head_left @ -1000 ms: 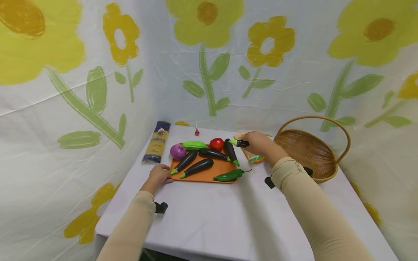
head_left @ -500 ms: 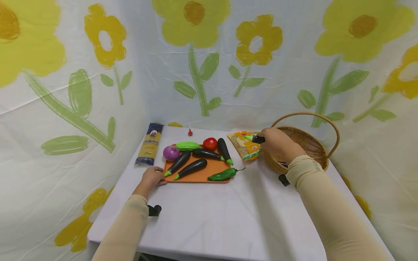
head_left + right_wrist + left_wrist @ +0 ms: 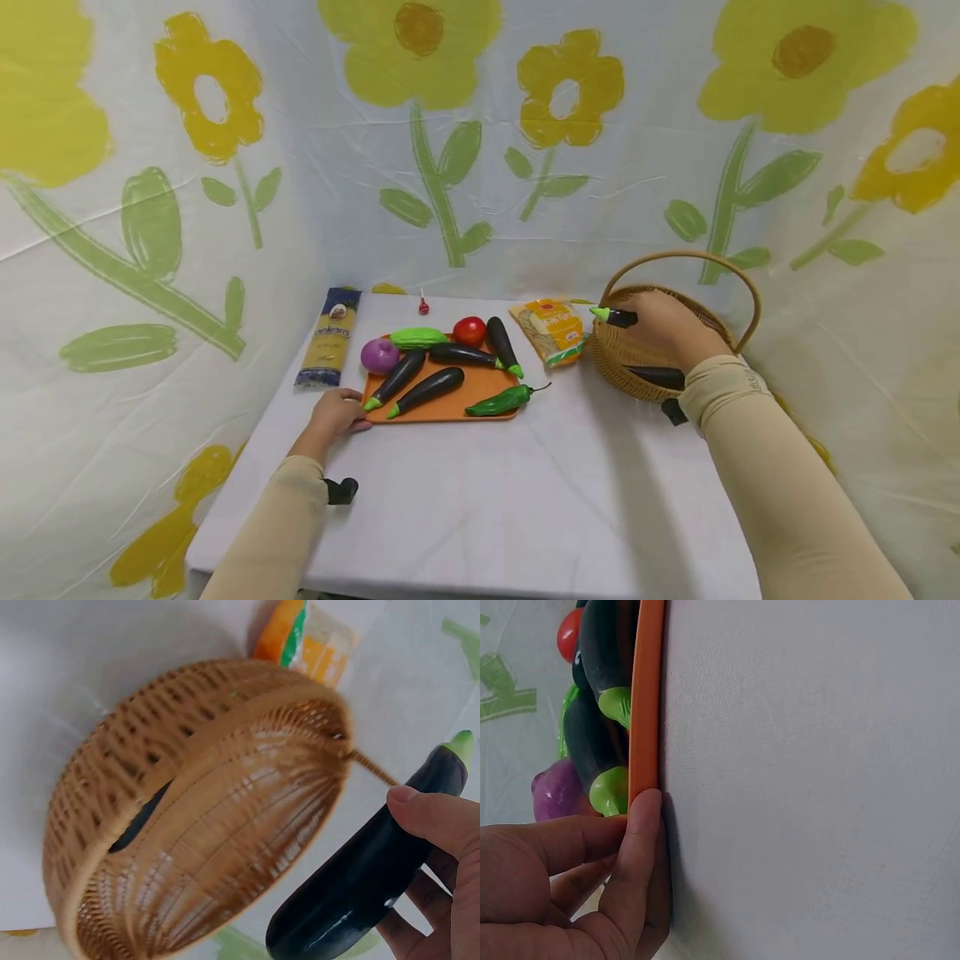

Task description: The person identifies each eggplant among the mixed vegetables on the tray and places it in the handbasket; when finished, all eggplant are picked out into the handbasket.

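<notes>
Head view: at right, the right hand (image 3: 660, 323) grips a dark eggplant (image 3: 622, 317) above a wicker basket (image 3: 613, 371); smooth skin might let it slip, or a low pass snag the rim. A second eggplant (image 3: 654, 377) lies inside. Centre-left, the orange tray (image 3: 491, 381) bears four more eggplants (image 3: 427, 392), onion (image 3: 380, 357), tomato (image 3: 470, 332), bitter melon (image 3: 417, 338) and an overhanging pepper (image 3: 498, 402), which a jolt could tip off.

Left wrist view: at lower left, the left hand (image 3: 626, 889) pinches the tray's edge.

Right wrist view: at lower right, fingers wrap the held eggplant beside the basket.

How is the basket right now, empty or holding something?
Not empty: the head and right wrist views show a dark item inside the basket.
</notes>
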Action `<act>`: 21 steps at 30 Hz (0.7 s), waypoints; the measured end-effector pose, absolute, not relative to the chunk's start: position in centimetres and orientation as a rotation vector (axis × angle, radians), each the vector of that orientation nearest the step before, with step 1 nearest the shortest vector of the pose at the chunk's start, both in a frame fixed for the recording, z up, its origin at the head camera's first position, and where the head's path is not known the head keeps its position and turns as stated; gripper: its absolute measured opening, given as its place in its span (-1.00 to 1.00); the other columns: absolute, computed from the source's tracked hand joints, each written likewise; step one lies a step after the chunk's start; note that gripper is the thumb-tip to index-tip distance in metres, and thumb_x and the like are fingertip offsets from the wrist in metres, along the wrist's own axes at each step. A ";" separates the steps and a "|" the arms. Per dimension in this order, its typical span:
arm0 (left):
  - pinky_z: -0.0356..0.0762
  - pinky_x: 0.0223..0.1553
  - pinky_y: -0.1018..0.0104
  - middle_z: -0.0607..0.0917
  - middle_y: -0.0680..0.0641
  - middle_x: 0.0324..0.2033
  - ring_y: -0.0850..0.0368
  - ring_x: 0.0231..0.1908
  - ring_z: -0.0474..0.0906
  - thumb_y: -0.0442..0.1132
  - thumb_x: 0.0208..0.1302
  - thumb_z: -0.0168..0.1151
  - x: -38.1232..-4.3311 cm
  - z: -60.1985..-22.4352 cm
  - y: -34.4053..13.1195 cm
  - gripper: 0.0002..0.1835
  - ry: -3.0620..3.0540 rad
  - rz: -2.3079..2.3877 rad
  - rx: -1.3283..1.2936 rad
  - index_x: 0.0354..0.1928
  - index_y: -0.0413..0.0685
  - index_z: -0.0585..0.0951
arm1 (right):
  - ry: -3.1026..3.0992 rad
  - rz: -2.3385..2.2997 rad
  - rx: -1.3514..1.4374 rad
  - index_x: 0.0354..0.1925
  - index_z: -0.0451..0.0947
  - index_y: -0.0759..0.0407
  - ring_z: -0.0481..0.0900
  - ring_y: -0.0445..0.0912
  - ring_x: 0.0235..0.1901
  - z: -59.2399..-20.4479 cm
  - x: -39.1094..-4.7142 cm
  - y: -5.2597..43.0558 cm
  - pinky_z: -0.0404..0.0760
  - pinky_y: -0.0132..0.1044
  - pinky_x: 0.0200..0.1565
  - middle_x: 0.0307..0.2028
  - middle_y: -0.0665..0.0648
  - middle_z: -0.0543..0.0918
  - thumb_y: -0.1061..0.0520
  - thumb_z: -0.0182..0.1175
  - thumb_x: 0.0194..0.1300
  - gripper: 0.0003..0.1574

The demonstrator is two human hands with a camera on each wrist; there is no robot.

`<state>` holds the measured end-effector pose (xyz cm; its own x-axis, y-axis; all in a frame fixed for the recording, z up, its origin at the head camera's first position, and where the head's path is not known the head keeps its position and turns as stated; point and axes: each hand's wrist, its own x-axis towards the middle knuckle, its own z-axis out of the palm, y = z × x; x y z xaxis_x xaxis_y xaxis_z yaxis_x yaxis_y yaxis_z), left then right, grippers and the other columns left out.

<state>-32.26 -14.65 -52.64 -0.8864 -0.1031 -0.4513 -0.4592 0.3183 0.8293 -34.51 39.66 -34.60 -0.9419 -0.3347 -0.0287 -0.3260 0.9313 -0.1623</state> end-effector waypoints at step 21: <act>0.78 -0.22 0.23 0.40 -0.47 0.17 0.03 -0.39 0.73 -0.50 0.35 0.15 -32.5 -52.9 -14.7 -0.47 2.265 1.585 -0.541 0.36 -0.36 0.39 | 2.905 -0.235 -0.304 0.14 0.60 0.46 0.63 0.20 -0.14 -39.7 -35.0 44.1 0.65 0.06 -0.17 -0.06 0.42 0.67 0.29 0.35 0.28 -0.52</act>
